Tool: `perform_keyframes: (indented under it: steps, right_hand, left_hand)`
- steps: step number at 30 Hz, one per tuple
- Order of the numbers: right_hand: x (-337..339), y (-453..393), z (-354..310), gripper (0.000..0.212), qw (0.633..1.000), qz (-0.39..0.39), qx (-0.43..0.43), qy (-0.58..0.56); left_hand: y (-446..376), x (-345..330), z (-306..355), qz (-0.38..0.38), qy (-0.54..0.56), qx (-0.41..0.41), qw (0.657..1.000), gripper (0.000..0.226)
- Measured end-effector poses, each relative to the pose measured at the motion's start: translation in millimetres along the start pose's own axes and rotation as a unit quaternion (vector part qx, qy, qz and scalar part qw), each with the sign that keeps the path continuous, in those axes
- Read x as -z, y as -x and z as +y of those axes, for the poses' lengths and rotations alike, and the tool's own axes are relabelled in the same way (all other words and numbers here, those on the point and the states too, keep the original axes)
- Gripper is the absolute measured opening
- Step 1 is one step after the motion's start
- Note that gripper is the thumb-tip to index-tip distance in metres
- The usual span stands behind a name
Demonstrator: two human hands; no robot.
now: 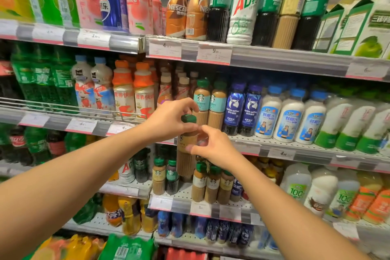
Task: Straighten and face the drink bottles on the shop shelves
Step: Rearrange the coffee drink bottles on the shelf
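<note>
At centre frame, in front of the middle shelf (249,140), a coffee bottle (186,155) hangs upright, long axis running 12 to 6 o'clock. Left hand (171,119) wraps the green cap (188,118) and neck from 10 o'clock; right hand (213,145) pinches the label band from 3 o'clock. Both hands touch it, so neither is nearer. Label appears turned partly left, not square to the aisle. Open slot lies at 12 o'clock, just left of two matching teal-label bottles (210,102). Likely next: twist to face, then set in. Shelf below holds more coffee bottles (207,183); blue bottles (243,107) stand at 2 o'clock.
</note>
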State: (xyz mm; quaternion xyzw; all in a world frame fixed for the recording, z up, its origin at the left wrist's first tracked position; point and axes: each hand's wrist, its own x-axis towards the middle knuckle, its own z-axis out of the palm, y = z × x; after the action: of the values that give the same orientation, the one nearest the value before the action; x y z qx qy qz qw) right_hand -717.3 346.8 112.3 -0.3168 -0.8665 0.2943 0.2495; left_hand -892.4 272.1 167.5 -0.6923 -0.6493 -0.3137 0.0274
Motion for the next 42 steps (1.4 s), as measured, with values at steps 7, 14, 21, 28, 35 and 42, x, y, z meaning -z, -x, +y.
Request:
perform_keyframes:
  steps: [7,14,21,28,35,42]
  right_hand:
    - [-38.6,-0.9,6.2,0.045,0.999,0.028,-0.04,0.016]
    - [-74.5,8.4,38.2,0.058,0.987,0.051,-0.125,0.088]
    - [-90.7,17.4,62.6,0.051,0.978,0.06,-0.171,0.102]
    - [-97.0,21.0,76.2,0.05,0.972,0.052,-0.213,0.089]
    - [-104.1,24.2,87.7,0.048,0.971,0.059,-0.212,0.09]
    - [-107.3,21.8,88.4,0.058,0.975,0.068,-0.198,0.078]
  left_hand:
    - [20.3,-17.9,-16.6,-0.005,0.026,0.025,0.999,0.044]
    - [50.6,-63.4,-79.5,-0.145,-0.026,0.074,0.986,0.057]
    - [50.2,-124.7,-144.7,-0.204,-0.185,0.073,0.958,0.059]
    - [23.6,-161.0,-149.7,-0.248,-0.215,0.069,0.942,0.048]
    - [15.7,-173.1,-156.2,-0.259,-0.204,0.086,0.94,0.026]
    - [22.1,-167.4,-152.0,-0.223,-0.209,0.045,0.951,0.039]
